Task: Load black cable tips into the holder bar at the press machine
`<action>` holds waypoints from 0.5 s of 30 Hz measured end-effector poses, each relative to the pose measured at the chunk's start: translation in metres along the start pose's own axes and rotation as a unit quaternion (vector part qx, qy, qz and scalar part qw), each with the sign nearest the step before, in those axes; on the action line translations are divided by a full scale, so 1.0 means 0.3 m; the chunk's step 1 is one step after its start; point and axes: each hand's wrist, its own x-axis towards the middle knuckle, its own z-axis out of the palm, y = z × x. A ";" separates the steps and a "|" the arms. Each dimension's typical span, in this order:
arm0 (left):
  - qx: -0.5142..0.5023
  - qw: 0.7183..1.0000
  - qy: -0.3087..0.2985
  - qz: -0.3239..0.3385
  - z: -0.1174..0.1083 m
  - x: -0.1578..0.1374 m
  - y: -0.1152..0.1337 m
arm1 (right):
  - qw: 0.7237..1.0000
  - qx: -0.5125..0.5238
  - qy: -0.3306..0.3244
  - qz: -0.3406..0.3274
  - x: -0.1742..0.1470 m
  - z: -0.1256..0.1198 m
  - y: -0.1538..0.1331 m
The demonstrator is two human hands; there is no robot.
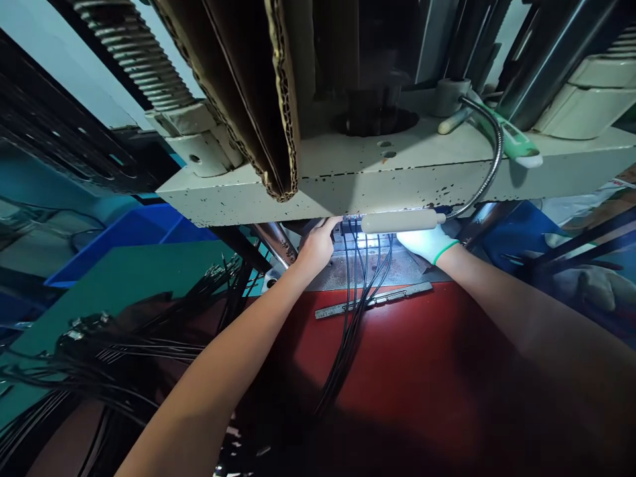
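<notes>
Left grip (317,246), bare, at the left of the lit metal block (372,243); right grip (421,244), gloved, at its right. Fingertips largely hidden; cannot tell if either holds anything. Nearer: black cables (346,341) on the red desk (412,364), crossing a metal strip (397,295) by its far edge. Beyond: cables reach the block, below a white lamp (403,221). Placing looks underway; seating unconfirmed. Loose bundle (144,331) at left, apart.

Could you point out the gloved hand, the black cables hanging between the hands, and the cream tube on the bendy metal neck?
Gloved right hand (424,244): head view, middle of the white glove.
Black cables (351,329): head view, where they bunch together.
Cream tube (402,221): head view, middle of its side.
</notes>
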 end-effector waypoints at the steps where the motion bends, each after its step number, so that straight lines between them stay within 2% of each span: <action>1: 0.004 1.000 0.003 0.007 0.004 0.002 -0.001 | 1.000 0.006 -0.001 -0.001 0.000 0.007 0.005; 9: 0.030 1.000 0.001 0.005 -0.010 0.010 0.012 | 1.000 0.019 0.011 0.011 0.001 0.007 0.003; 15: 0.033 0.999 -0.004 0.007 0.011 -0.004 0.028 | 1.000 0.012 0.004 0.011 0.003 0.012 0.010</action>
